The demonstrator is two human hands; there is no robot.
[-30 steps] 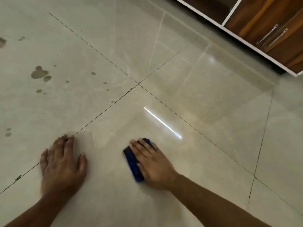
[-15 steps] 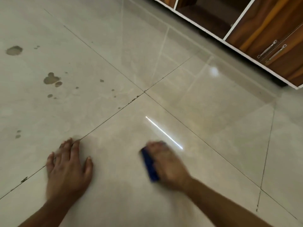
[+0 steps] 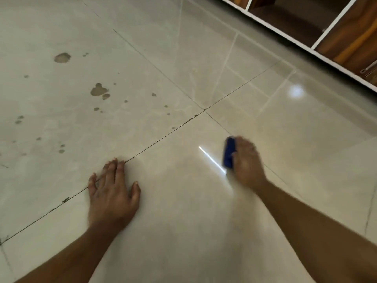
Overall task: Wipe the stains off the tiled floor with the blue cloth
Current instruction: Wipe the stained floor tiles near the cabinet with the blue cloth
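Right hand (image 3: 245,163) pressed flat over folded blue cloth (image 3: 228,153) on clean tile, left hand (image 3: 113,192) splayed empty as brace; risk: stains (image 3: 99,90) on far-left tile missed if strokes stay here.

Blue cloth (image 3: 229,153): folded into a compact pad, lying flat on the glossy beige tiled floor (image 3: 183,231) just right of the grout-line crossing, partly covered and motion-blurred. Stains (image 3: 99,90): brown-grey blotches and small specks scattered over the left tile, well apart from the cloth, with dark flecks along the grout line.
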